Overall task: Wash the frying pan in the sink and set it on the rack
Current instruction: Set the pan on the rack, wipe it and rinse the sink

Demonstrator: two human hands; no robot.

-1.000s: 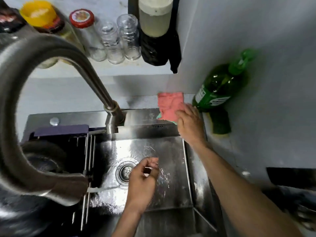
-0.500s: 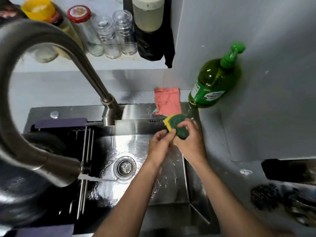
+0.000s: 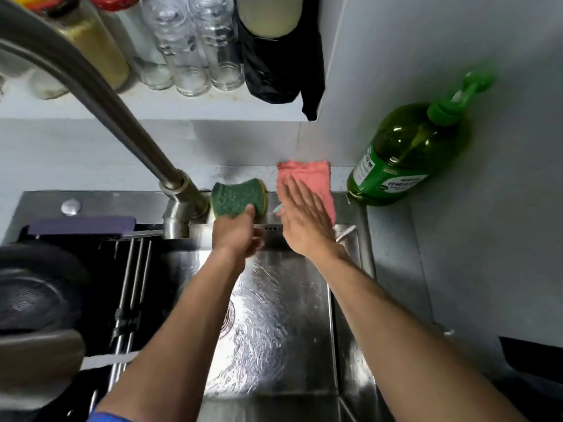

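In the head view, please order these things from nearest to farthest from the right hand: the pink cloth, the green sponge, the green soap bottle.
1. pink cloth: under the fingers of the right hand, on the sink's back ledge.
2. green sponge: just to the left, held by the left hand.
3. green soap bottle: farther right, in the corner on the counter.

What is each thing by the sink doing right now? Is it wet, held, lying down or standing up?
Green-and-yellow scrubbing sponge: on the sink ledge by the faucet base, held by the left hand.
Pink folded cloth: lying flat on the ledge, right hand resting on it, fingers straight.
Steel sink basin: wet.
Green pump soap bottle: upright in the corner.
Dark frying pan: on the rack at left.
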